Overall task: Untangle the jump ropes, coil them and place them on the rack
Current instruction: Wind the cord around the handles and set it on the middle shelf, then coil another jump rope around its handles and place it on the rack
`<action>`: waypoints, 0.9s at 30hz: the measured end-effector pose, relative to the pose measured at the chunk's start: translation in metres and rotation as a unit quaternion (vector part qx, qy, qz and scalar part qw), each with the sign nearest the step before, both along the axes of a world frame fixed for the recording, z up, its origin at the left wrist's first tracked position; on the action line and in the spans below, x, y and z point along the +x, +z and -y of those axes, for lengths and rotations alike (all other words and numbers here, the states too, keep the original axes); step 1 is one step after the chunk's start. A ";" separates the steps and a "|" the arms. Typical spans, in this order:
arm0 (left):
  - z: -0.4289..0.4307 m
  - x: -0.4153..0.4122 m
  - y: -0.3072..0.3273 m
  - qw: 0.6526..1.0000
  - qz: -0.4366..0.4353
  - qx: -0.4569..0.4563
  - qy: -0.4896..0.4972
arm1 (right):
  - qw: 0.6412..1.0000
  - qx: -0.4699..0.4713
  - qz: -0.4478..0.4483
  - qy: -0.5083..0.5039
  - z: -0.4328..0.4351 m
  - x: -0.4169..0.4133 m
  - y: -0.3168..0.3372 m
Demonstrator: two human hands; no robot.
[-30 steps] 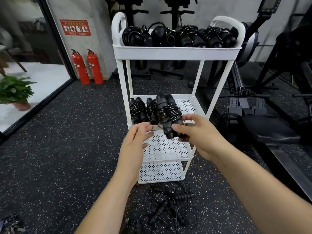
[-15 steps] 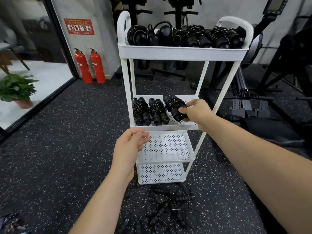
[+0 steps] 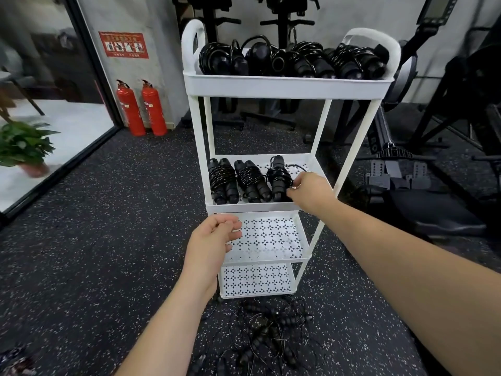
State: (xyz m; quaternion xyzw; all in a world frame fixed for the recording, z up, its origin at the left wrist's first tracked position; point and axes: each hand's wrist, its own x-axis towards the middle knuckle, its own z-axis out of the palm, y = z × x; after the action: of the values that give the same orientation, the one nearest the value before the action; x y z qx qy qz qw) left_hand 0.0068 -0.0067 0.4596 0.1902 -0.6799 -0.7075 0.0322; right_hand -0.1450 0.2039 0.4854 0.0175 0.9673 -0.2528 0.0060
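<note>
A white tiered rack (image 3: 287, 86) stands in front of me. Several coiled black jump ropes (image 3: 292, 62) fill its top shelf. On the second shelf (image 3: 252, 208) lie two coiled ropes (image 3: 238, 181) and, to their right, a third coiled jump rope (image 3: 279, 178). My right hand (image 3: 310, 192) pinches this third rope at its right side, and the rope rests on the shelf. My left hand (image 3: 214, 240) hovers in front of the third shelf with its fingers loosely curled and holds nothing. A tangled pile of jump ropes (image 3: 271, 335) lies on the floor at the rack's foot.
The two lower perforated shelves (image 3: 267, 240) hold nothing. Two red fire extinguishers (image 3: 142, 109) stand by the wall at the left, with a potted plant (image 3: 24, 146) behind the glass door. Rowing machines (image 3: 406, 169) crowd the right side. The floor is dark speckled rubber.
My right hand carried the coiled rope from in front of me onto the second shelf, beside the two others. My left hand let go of it and dropped lower.
</note>
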 end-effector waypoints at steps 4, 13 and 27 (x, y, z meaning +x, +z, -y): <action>-0.002 0.001 0.000 1.000 0.006 -0.003 -0.003 | 1.000 -0.009 0.003 0.005 0.001 0.000 -0.003; -0.009 0.003 0.002 1.000 0.006 -0.010 -0.009 | 0.998 -0.051 0.044 -0.018 0.025 -0.003 0.002; -0.004 0.007 0.015 0.999 -0.044 0.031 -0.006 | 0.936 -0.350 -0.005 -0.025 0.022 0.036 0.032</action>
State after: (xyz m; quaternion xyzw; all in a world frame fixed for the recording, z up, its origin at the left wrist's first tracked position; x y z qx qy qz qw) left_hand 0.0138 -0.0028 0.4742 0.1555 -0.6564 -0.7364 0.0519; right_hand -0.1089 0.1823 0.5176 0.0376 0.8168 -0.5757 0.0004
